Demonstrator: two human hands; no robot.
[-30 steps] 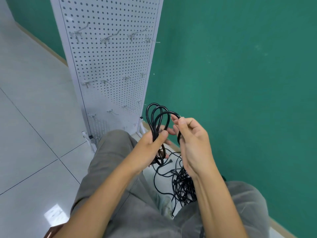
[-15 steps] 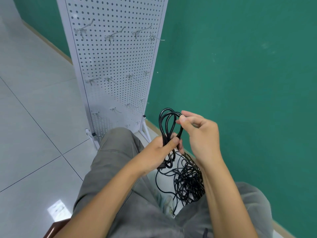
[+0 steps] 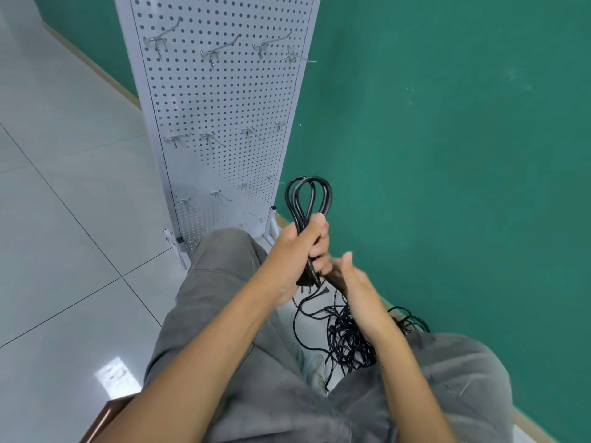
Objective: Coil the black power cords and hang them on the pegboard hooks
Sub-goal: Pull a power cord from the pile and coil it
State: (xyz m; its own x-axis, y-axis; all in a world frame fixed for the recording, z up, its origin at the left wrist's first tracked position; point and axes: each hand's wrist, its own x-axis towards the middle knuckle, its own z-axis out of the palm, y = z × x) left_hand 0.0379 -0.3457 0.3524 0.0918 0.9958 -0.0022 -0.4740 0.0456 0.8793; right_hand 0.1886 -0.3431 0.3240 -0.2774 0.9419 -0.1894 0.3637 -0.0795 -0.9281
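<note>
Between the knees of a seated person in grey trousers [image 3: 230, 314], a tangle of loose black power cords [image 3: 348, 337] lies on the pale tiled floor [image 3: 64, 251], close to the foot of a green wall [image 3: 447, 155]. Just above the tangle, the right hand [image 3: 358, 289] is blurred, fingers straight and close together, palm turned inward; it appears to hold nothing, though one strand may run behind it, which cannot be told for sure. It seems placed to gather the next length of cord from the pile. Touching it on the far side, the left hand [image 3: 303, 251] is wrapped tightly around a half-made coil [image 3: 308, 199], thumb on top. The coil's loops stand up out of the fist, and a plug [image 3: 308, 281] hangs just below the heel of the palm. The firm grip likely keeps the loops from springing apart while more cord is added. Beyond both hands, a white pegboard [image 3: 224, 107] stands upright on the floor beside the wall, carrying rows of bare metal hooks [image 3: 217, 49]. No cord hangs there yet, so the coiling looks unfinished.
</note>
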